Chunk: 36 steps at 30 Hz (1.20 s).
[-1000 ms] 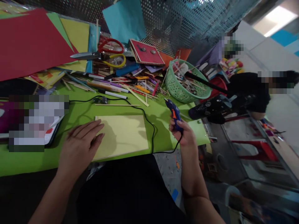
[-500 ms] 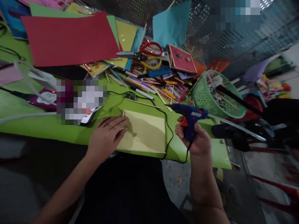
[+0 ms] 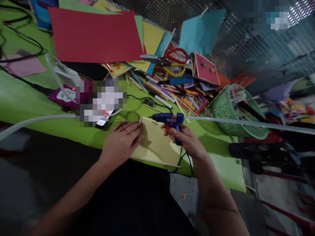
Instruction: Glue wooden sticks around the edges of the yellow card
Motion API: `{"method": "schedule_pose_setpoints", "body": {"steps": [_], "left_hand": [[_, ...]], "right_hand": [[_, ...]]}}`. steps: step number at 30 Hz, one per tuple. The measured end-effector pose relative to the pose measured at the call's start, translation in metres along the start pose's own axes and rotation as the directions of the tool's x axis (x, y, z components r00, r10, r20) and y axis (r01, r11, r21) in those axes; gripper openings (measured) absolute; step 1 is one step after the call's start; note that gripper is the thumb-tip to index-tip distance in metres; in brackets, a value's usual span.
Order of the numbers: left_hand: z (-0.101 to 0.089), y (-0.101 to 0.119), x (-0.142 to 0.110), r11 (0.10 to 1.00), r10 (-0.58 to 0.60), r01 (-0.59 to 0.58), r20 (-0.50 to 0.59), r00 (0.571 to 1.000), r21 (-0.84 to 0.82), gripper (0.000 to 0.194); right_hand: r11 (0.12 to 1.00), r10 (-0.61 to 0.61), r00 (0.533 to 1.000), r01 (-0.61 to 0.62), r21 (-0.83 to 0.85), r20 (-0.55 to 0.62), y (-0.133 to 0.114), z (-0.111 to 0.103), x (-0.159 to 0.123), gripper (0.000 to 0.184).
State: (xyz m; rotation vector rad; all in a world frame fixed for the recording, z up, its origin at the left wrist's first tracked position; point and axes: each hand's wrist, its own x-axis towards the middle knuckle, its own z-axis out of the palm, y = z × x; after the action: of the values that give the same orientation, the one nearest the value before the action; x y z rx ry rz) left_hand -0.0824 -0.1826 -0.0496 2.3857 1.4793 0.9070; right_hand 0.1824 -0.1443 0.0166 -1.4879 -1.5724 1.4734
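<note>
A bright green surface (image 3: 216, 157) stood by a wall full of little holes (image 3: 231, 52), with lots of pens and sticks piled up, too mixed to count. One yellow sheet (image 3: 159, 144) lay near the person, between the two hands, its long side going left to right and dipping a bit on the right. The left hand (image 3: 123, 139) lay palm down over the sheet's left edge, fingers close together; it was hard to tell if it pinched the thin stick (image 3: 140, 119) there. The right hand (image 3: 185, 139) was wrapped around one blue glue gun (image 3: 169, 119). The gun was over the far part of the sheet, its nose pointing left, just beside that stick's far end. There was also one pair of scissors (image 3: 159, 60), one green basket (image 3: 222, 111) and one big red sheet (image 3: 98, 36)
</note>
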Motion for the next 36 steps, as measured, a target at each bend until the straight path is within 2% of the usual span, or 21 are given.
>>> {"method": "schedule_pose_setpoints", "body": {"steps": [8,19,27,36], "left_hand": [[-0.002,0.002,0.001,1.000,-0.002,0.002,-0.015,1.000,0.004,0.030],[0.000,0.001,0.000,1.000,0.025,-0.024,-0.032,0.999,0.008,0.028],[-0.002,0.001,0.002,0.998,0.055,-0.052,-0.053,0.997,0.045,0.029],[-0.002,0.002,0.002,0.999,0.033,-0.032,-0.040,0.999,0.022,0.028]], "right_hand": [[0.998,0.033,0.999,-0.032,-0.048,0.015,-0.009,0.012,0.007,0.053],[0.977,0.066,0.997,-0.054,-0.204,0.050,-0.010,0.014,0.011,0.059],[0.974,0.080,0.995,-0.064,-0.219,0.065,-0.010,0.015,0.011,0.061],[0.970,0.083,0.994,-0.063,-0.235,0.073,-0.010,0.015,0.012,0.062]]}}
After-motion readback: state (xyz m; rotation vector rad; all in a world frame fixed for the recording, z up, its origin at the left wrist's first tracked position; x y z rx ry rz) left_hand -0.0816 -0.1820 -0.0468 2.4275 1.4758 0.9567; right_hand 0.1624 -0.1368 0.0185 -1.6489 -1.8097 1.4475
